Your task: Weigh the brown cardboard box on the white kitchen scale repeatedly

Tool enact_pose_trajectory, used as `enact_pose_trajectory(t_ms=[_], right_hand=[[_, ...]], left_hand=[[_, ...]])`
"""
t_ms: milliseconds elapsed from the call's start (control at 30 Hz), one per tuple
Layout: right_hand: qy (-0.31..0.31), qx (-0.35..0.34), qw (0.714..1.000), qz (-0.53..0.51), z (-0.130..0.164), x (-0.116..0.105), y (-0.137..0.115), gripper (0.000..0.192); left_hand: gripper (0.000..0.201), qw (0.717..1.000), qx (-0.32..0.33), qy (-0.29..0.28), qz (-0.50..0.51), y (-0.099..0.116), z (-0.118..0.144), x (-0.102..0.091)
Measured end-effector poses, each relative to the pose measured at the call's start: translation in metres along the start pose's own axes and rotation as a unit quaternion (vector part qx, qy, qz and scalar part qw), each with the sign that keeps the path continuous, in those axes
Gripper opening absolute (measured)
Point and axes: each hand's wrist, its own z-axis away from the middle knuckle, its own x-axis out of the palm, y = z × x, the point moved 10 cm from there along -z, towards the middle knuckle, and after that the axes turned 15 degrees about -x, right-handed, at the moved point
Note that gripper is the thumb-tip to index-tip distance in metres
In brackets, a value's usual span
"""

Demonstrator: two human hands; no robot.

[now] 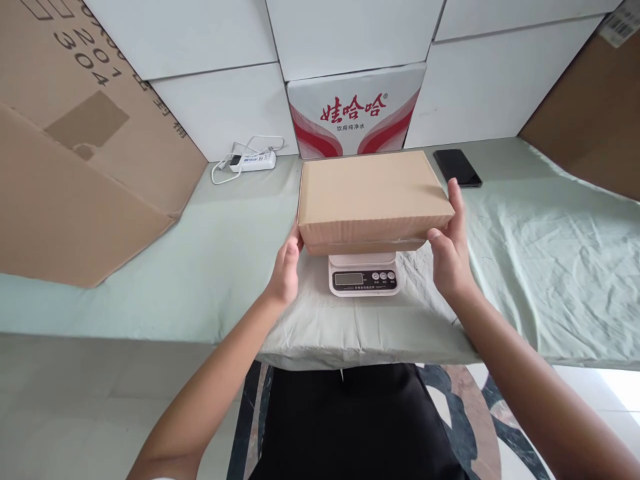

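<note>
Now my left hand [286, 268] at 9, right hand [450, 248] at 3, both clamped flat on cardboard box [373, 200] ends; long axis 9-to-3, sitting over scale [364, 275].

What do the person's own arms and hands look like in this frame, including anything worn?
Both forearms are bare, with no sleeves in view. The left hand and right hand are ungloved, and no rings, watch or wristband show. Nails look short and unpainted.
</note>
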Motion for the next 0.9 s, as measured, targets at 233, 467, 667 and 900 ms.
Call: enact_pose_trajectory(t_ms=[233,467,667,900], right_hand=[[-0.004,0.004,1.0,-0.011,-0.028,-0.005,-0.016,0.083],[0.05,-0.009,0.999,-0.013,-0.085,0.01,0.035,0.091],[0.037,0.015,0.999,-0.013,-0.082,0.034,0.093,0.104],[0.01,0.033,0.999,-0.016,-0.07,0.035,0.13,0.101]], left_hand=[[0.089,0.999,0.049,0.0,0.004,0.036,-0.014,-0.006],[0.097,0.998,0.051,0.02,0.038,0.019,-0.099,-0.006],[0.104,0.996,-0.004,0.051,0.074,-0.04,-0.136,-0.011],[0.103,0.996,-0.029,0.051,0.06,-0.056,-0.144,-0.019]])
